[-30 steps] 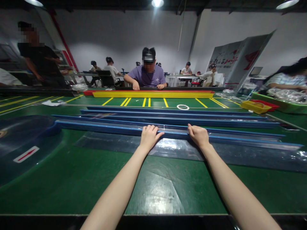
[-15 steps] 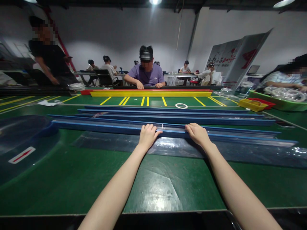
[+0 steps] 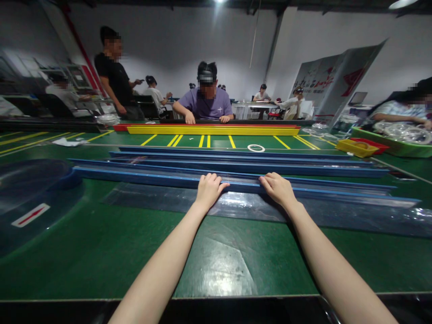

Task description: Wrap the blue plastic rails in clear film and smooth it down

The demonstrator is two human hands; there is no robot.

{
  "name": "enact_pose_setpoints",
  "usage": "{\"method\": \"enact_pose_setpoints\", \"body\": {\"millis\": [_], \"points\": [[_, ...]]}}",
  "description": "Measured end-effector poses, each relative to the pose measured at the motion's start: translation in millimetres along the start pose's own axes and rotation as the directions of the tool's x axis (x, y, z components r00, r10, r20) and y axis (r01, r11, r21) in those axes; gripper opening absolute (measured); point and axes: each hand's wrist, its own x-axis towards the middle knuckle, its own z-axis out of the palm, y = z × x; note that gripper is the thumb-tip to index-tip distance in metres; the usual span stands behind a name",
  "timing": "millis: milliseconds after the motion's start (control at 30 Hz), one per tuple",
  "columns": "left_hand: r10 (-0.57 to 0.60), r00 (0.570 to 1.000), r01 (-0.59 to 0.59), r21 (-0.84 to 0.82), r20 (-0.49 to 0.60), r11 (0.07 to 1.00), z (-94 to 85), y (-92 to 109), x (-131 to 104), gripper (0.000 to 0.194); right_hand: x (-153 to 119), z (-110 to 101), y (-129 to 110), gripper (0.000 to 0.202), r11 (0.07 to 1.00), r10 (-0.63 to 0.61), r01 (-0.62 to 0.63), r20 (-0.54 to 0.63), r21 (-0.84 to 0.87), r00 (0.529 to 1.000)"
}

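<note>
My left hand (image 3: 209,189) is closed over the near wall of a long blue channel strip (image 3: 145,176), its thumb stretched along the edge towards the right. A short way to the right, my right hand (image 3: 277,186) grips the same wall, fingers curled over the top. Under and in front of the channel lies a clear plastic film (image 3: 243,204), which runs off towards the right edge. At the left the film makes a large loose roll (image 3: 30,189) with a red arrow label (image 3: 31,215) on the table. My fingertips inside the channel are partly hidden.
More blue channels (image 3: 256,167) lie just beyond. Past a white ring (image 3: 256,148) are yellow and red strips (image 3: 212,131), where a co-worker in purple (image 3: 212,103) has both hands. Yellow, red and green trays (image 3: 357,147) stand at right. The green table's front edge (image 3: 216,297) is near me.
Both my hands keep nearly the same place on the blue channel. In the background, a standing person in black has moved to the right.
</note>
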Motion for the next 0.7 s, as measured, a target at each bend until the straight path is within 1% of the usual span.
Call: {"method": "enact_pose_setpoints", "body": {"millis": [333, 567, 700], "points": [[0.001, 1.0, -0.001, 0.013, 0.001, 1.0, -0.2, -0.1, 0.5, 0.038, 0.6, 0.0, -0.8, 0.047, 1.0, -0.006, 0.006, 0.011, -0.016, 1.0], [0.006, 1.0, -0.006, 0.015, -0.002, 1.0, 0.0, -0.4, 0.6, 0.039, -0.5, -0.7, -3.2, 0.047, 1.0, 0.027, -0.027, 0.039, -0.016, 0.999], [0.003, 1.0, -0.003, 0.013, 0.001, 1.0, 0.0, -0.3, -0.2, 0.039, -0.4, -1.7, -3.5, 0.048, 0.999, 0.026, -0.025, 0.047, -0.024, 0.999]]}}
